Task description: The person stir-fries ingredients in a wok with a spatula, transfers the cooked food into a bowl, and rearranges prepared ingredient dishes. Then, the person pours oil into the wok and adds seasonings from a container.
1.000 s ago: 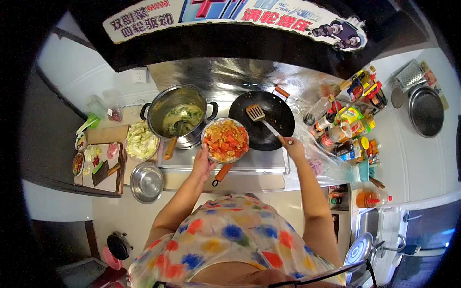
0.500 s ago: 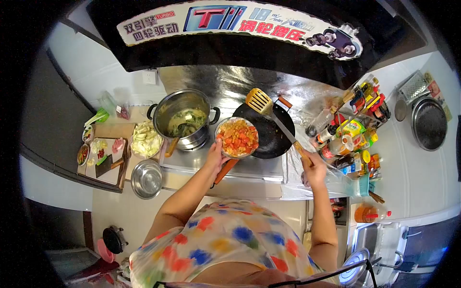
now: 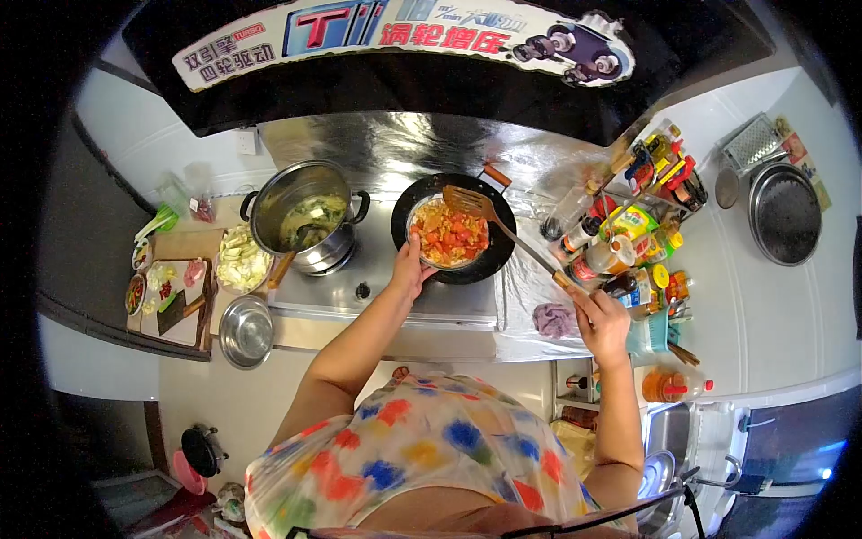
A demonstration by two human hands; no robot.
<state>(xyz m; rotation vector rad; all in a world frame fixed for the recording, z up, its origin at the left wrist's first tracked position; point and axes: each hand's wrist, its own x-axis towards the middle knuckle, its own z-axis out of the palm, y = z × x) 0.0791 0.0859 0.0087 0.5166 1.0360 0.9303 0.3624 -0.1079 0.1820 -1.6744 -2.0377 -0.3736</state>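
My left hand (image 3: 411, 269) grips the rim of a bowl (image 3: 422, 258) of chopped tomato and egg (image 3: 446, 241). The bowl is over the black wok (image 3: 499, 241) and hides much of it. In my right hand (image 3: 602, 325) is the wooden handle of a slotted spatula (image 3: 469, 203). Its blade reaches the bowl's upper right side, over the food; whether it touches the food I cannot tell.
Left of the wok stands a tall pot (image 3: 312, 244) with a handled utensil in it. A metal bowl (image 3: 246, 332), a plate of pale cut vegetables (image 3: 241, 260) and a cutting board with a cleaver (image 3: 172, 314) lie further left. Sauce bottles (image 3: 613, 256) crowd the right; a cloth (image 3: 555, 321) is nearer.
The bowl has moved right, from the wok's left edge to over it. The spatula's blade has come down from above the wok's back to the bowl's rim. The view has shifted slightly.
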